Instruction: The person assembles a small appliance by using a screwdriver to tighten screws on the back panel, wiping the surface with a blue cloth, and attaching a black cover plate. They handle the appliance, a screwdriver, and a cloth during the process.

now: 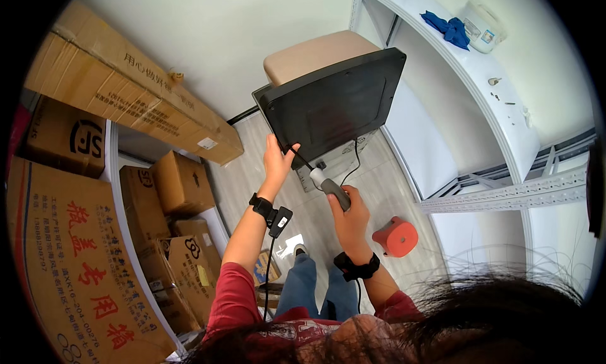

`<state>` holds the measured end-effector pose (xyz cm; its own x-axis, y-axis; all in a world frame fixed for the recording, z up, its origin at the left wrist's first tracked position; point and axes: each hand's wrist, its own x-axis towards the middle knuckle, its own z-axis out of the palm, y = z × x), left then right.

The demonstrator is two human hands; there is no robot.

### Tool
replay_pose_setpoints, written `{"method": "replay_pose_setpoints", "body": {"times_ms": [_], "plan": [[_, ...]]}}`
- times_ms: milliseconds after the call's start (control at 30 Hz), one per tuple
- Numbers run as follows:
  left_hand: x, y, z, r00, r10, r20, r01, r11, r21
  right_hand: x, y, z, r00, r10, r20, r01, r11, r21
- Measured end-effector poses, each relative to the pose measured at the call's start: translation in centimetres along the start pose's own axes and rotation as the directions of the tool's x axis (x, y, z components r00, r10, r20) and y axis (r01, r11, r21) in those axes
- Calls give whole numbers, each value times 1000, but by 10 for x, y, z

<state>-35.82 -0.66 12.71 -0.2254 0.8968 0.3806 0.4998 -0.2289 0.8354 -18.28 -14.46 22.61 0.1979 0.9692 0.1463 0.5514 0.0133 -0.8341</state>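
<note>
A flat black panel-like appliance [334, 102] with rounded corners stands tilted up in front of me, its broad dark face toward me. My left hand [278, 164] grips its lower left corner, thumb and fingers at the edge. My right hand [351, 217] is wrapped round the grey handle of a screwdriver-like tool [334, 190] with a white collar. Its thin dark shaft points up and left to the panel's lower edge, close to my left thumb. Whether the tip touches a screw is too small to tell. A black cord [357, 157] hangs below the panel.
Behind the panel stands a beige rounded box [319, 51]. Cardboard boxes [183, 184] fill the left shelves, with a long carton [145, 92] above. At right, a white shelf [486, 80] bears a blue cloth [447, 29] and a white bucket [485, 28]. A red stool [396, 236] stands on the floor.
</note>
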Motion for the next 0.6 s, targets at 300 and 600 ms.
{"method": "replay_pose_setpoints", "body": {"times_ms": [300, 600], "plan": [[-1, 2, -3, 999, 26, 21, -27, 999, 35, -5, 2, -8, 940, -340, -34, 341, 940, -2], [-1, 18, -1, 1000, 25, -2, -25, 991, 129, 1, 0, -5, 995, -76, -63, 72, 996, -60]]}}
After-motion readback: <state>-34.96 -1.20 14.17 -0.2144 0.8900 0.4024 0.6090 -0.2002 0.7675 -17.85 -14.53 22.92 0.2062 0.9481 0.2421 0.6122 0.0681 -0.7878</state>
